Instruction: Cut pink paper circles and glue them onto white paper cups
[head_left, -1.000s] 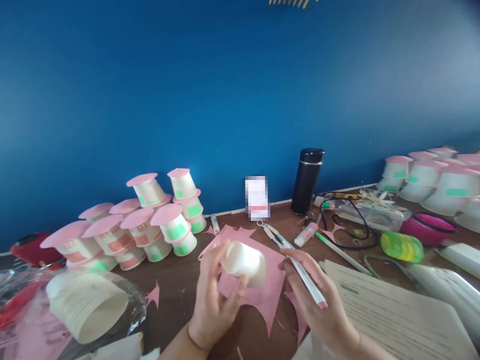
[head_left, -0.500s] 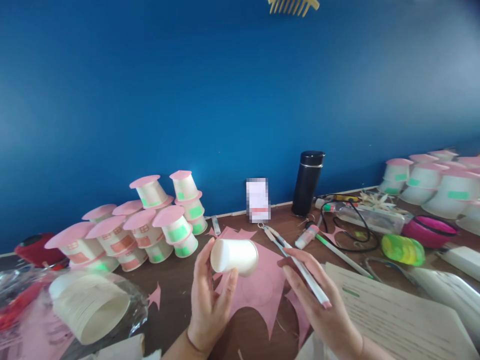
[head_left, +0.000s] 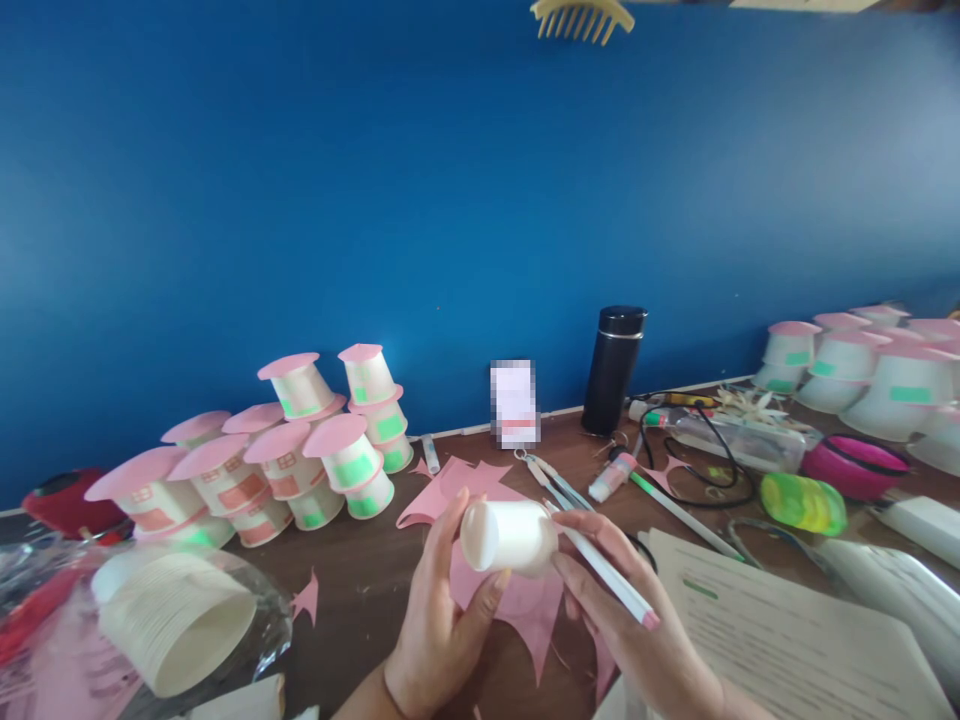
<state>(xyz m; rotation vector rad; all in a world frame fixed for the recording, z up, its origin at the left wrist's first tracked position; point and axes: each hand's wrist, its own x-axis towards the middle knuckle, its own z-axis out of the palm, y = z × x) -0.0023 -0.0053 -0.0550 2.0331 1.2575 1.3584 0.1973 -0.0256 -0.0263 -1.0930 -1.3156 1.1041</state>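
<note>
Our left hand [head_left: 446, 625] grips a blank-looking cup [head_left: 510, 537] sideways above pink paper [head_left: 521, 605] | our right hand [head_left: 646, 645] pinches a marker [head_left: 611, 580] beside its rim | pink-topped cups [head_left: 341, 462], far left and far right, look finished; held cup and near-left stack [head_left: 161, 605] seem undone

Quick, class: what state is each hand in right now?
Left hand: closed, holding a smooth white paper cup sideways.
Right hand: closed, holding a slim white pink-ended pen.

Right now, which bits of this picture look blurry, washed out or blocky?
All in the head view: the cup in the left hand is nearly washed out; print on the paper is too soft to read; the card is pixelated; the wall turns paler toward the right.
</note>
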